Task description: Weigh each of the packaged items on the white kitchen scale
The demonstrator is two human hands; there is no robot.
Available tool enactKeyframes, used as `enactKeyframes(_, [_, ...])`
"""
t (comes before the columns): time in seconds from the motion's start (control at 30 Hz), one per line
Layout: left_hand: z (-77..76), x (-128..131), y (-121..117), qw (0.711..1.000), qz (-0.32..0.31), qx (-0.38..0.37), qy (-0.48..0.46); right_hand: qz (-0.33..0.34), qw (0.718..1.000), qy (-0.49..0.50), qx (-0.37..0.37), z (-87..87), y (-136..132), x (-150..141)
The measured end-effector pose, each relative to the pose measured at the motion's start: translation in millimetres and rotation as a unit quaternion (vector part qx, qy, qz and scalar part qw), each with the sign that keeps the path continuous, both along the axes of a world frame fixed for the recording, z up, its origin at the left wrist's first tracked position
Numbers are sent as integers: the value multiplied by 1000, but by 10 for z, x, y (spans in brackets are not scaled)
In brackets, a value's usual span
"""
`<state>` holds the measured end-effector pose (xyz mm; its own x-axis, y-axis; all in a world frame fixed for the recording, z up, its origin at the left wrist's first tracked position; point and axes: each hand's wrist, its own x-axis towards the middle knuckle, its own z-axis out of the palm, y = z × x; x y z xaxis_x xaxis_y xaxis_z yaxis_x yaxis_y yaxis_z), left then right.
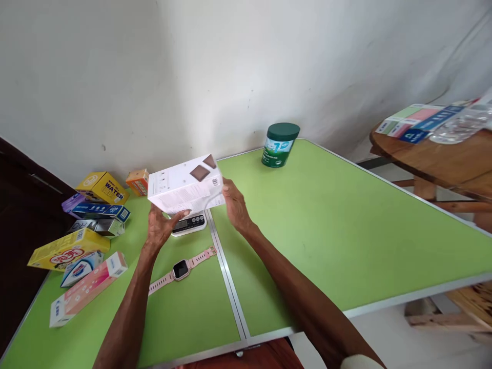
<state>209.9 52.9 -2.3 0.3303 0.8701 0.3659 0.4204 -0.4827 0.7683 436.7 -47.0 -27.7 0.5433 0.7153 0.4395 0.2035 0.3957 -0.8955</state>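
Note:
A white box (175,179) with dark brown square pictures on its top is held between my two hands. My left hand (160,227) grips its near left side, thumb along the lower edge. My right hand (235,205) grips its right end. Partly hidden under the box is a small white digital scale (189,224) with a black button panel; I cannot tell if the box touches it. Nearer to me, a smartwatch (181,269) with a pink strap lies flat on the green table (326,230).
At left lie several cartons, among them a yellow box (103,188), a blue box (102,210) and a pink box (88,289). An orange box (137,182) stands by the wall. A green canister (280,146) stands at the back. A wooden table (442,159) is at right.

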Motion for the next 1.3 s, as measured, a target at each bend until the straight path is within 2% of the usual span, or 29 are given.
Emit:
enactKeyframes(0.1, [136, 400, -203, 999, -53, -3, -3, -65, 998, 27, 5, 46, -263, 290])
enactKeyframes(0.2, [134, 910, -378, 994, -104, -27, -8, -136, 989, 51, -25, 10, -557, 653])
enactKeyframes(0.3, [-7, 1441, -506, 988, -147, -49, -3, -200, 977, 60, -52, -80, -826, 1033])
enactKeyframes(0.47, [-366, 2193, -646, 973, -205, -105, 6, -271, 953, 72, -111, -308, -1114, 1581])
enactKeyframes(0.6, [-584, 2622, -704, 968, -226, -103, 41, -322, 931, 85, -149, -523, -1237, 1921])
enactKeyframes(0.7, [-678, 2859, -704, 966, -231, -97, 57, -354, 914, 90, -178, -652, -1287, 2143])
enactKeyframes(0.87, [-703, 3188, -605, 972, -209, -52, 95, -349, 915, 9, -201, -703, -1173, 2459])
enactKeyframes(1.0, [-657, 3426, -505, 974, -176, -43, 132, -392, 884, -73, -244, -672, -865, 2610])
enactKeyframes(1.13, [-622, 3592, -465, 974, -160, -49, 153, -447, 861, -32, -241, -715, -545, 2594])
enactKeyframes(1.3, [-614, 3718, -443, 974, -144, -60, 164, -422, 882, -23, -208, -852, -332, 2535])
